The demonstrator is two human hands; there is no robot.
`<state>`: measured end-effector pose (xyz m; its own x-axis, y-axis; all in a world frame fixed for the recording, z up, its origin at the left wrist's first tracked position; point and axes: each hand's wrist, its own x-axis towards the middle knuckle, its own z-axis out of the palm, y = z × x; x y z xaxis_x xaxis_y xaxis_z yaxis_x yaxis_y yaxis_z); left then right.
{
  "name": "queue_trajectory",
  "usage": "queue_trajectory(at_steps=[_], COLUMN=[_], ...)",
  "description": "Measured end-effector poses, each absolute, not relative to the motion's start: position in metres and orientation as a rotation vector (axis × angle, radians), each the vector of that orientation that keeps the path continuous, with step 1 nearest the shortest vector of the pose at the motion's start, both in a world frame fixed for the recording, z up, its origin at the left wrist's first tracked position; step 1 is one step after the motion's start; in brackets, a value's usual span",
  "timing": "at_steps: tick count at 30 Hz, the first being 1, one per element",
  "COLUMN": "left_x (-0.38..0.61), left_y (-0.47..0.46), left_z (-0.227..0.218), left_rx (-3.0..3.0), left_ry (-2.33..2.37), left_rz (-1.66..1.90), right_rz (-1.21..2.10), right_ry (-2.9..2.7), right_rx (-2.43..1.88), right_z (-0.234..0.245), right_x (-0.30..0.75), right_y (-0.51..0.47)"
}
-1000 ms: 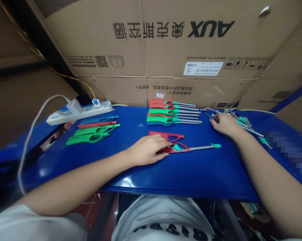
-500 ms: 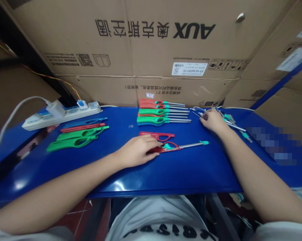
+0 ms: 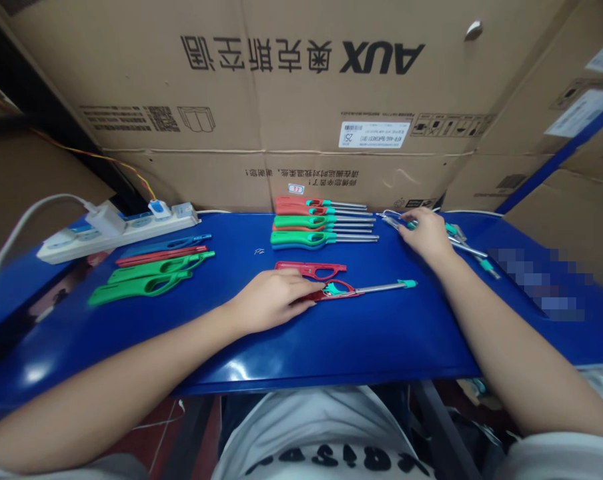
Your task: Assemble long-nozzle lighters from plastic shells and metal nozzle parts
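Red plastic lighter with a long silver metal rod [image 3: 359,291], its handle uncovered so that teal inner parts show, lies flat near the middle of a glossy blue tabletop [image 3: 371,340]. I see the left hand [image 3: 271,300] over its handle end, fingers drawn in narrow, holding it with the thumb on the near side. Just beyond lies a separate red plastic handle half [image 3: 309,269]. The right hand [image 3: 427,235] is at a jumble of silver rods, teal tips and thin wires [image 3: 474,251]; its fingers are bunched close, and I cannot tell whether they grip a piece.

I judge the work partly done: a stack of closed red, green, orange and blue lighters [image 3: 294,237], farther back, looks complete. The red one seems part-way; the jumble and the loose green, red and blue handle pieces [image 3: 154,265] at left seem to be what is left.

Behind stands a brown cardboard carton [image 3: 281,133], printed upside down in black: "AUX" and "奥克斯空调". Its white label [image 3: 374,135] shows "25"; I cannot read the finer print surely. A small white tag [image 3: 296,189] above the stack bears marks too small for me to read.
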<state>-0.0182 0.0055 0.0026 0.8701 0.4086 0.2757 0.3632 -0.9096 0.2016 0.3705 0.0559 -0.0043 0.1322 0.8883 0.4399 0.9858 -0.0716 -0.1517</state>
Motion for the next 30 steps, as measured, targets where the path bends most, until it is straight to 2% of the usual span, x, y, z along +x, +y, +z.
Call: queue_trajectory(at_steps=[6, 21, 30], left_x=[-0.018, -0.019, -0.019], left_y=[0.005, 0.006, 0.006], left_z=[0.003, 0.002, 0.004], left_rx=[3.092, 3.084, 3.096], left_ry=[0.534, 0.513, 0.516], left_rz=[0.433, 0.461, 0.459], right_rz=[-0.309, -0.178, -0.224], right_ry=[-1.807, -2.007, -1.935], right_rx=[-1.97, -2.056, -2.096], right_z=[-0.005, -0.026, -0.013], right_x=[0.363, 0.363, 0.37], right_y=[0.053, 0.063, 0.06])
